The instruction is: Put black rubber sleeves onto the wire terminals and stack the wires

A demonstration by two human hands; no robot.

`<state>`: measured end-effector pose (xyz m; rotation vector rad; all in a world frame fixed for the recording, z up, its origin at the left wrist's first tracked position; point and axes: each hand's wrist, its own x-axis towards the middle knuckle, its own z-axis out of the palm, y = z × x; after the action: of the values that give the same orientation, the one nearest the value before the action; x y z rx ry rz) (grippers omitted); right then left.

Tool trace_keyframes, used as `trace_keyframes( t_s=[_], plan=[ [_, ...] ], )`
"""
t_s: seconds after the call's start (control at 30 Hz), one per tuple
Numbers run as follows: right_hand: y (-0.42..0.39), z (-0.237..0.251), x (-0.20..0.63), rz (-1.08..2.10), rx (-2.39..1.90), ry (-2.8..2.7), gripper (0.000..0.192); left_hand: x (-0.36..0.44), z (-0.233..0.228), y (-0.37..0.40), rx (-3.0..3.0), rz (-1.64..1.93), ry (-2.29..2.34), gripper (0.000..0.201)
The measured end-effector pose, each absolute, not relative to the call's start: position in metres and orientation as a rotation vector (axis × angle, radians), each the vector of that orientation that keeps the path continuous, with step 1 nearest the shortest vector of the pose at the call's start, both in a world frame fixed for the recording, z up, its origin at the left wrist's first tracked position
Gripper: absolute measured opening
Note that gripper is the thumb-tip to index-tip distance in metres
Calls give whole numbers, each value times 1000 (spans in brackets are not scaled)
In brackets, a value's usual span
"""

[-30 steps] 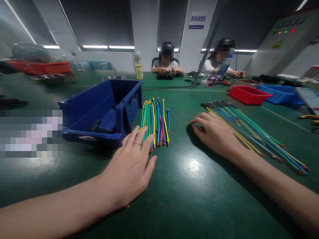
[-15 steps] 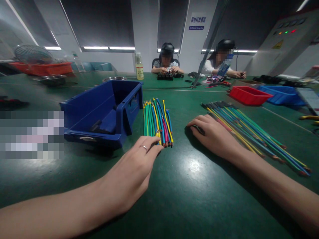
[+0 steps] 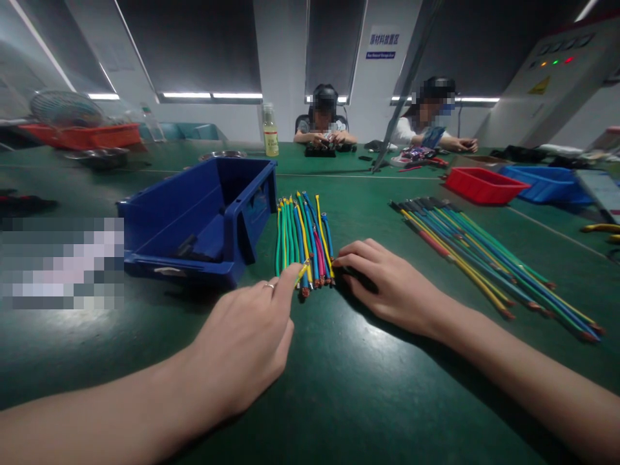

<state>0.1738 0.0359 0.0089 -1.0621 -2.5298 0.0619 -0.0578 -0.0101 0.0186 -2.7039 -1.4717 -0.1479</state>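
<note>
In the head view, the short wires (image 3: 285,239) lay side by side on the surface (image 3: 378,394), between the bin (image 3: 177,270) and the right hand (image 3: 387,278). The left hand (image 3: 249,329) had its index finger at their near ends; its other fingertips were hidden, so whether it gripped one I could not tell. The right hand was loosely curled, thumb a little apart from the fingers, fingertips beside the row. The long wires (image 3: 477,245) slanted toward the surface's right edge. Near its far edge stood the bottle (image 3: 271,135)
</note>
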Motion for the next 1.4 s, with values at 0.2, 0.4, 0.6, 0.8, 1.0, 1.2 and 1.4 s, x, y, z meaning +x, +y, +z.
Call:
trace_keyframes(
  t_s=[0.2,0.4,0.6,0.8,1.0,1.2,1.4],
  plan=[
    [38,10,176,73,-1019,-2571,23,-61,20,-14,-2740,-588,-1378,46],
    [28,14,171,128,-1023,-2341,12,-65,26,-11,-2761,-1256,-1314,41],
    [9,23,156,202,-710,-2350,12,-60,36,-20,-2468,-1817,-1179,28],
    [9,18,153,294,-647,-2377,37,-57,22,-21,-2553,-1787,-1041,40],
    [10,14,153,393,-641,-2267,31,-58,22,-16,-2894,-964,-825,41],
    [7,20,152,397,-688,-1893,25,-71,51,-7,-2142,-1038,-1044,45],
    [14,13,158,341,-752,-2046,29,-94,65,38,-1958,-796,-1479,51]
  ],
)
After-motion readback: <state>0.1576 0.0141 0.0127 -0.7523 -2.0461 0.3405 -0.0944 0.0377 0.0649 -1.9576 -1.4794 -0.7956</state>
